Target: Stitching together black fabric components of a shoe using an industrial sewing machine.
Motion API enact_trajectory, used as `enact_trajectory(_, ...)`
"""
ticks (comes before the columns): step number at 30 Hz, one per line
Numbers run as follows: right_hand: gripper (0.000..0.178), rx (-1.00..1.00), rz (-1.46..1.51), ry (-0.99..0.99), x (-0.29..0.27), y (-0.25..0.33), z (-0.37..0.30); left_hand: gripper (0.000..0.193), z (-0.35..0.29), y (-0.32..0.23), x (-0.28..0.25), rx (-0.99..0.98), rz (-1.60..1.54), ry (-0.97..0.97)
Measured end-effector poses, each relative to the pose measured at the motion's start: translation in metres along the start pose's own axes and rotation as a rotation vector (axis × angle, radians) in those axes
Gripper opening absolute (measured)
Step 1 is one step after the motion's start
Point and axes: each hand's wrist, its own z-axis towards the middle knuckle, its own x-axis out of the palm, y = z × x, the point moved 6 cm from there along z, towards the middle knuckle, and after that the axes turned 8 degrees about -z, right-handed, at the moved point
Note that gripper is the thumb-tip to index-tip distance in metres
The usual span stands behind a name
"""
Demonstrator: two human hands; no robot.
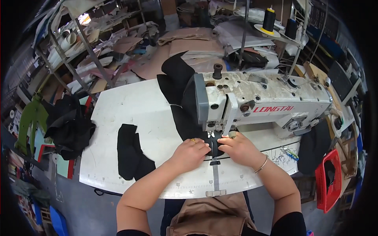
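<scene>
A black fabric piece [188, 118] runs under the needle end of a white sewing machine [271, 98], its far end trailing behind the machine head. At the presser foot [211, 134], my left hand [191, 153] has its fingers curled together on the fabric's near left edge. From the other side, my right hand [239, 148] pinches the near right edge, its fingertips close to the foot. Between the hands a short stretch of the fabric shows a light line. Under my palms the fabric is hidden. Two overlapping black cut pieces [132, 153] lie on the white table left of my left forearm.
Black cloth [71, 126] is heaped beyond the table's left edge. Small scissors-like snips [289, 152] lie right of my right wrist. A red plastic basket [328, 181] hangs at the right. Thread cones [269, 21] stand behind the machine, near stacked brown and white material [193, 43].
</scene>
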Motion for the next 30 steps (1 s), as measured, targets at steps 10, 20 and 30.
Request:
enact_trajectory(10,0.027,0.008,0.073,-0.008,0.007,0.011,0.007,0.026,-0.001,0.008,-0.005,-0.033,-0.172,-0.005)
enact_trajectory(20,0.024,0.076,0.130,-0.140,-0.002,0.010,0.010,0.025,0.001,0.010,-0.005,-0.060,-0.196,0.011)
enact_trajectory(30,0.018,0.320,0.317,-0.130,0.008,-0.011,0.005,0.043,0.010,-0.008,-0.005,-0.110,-0.141,-0.148)
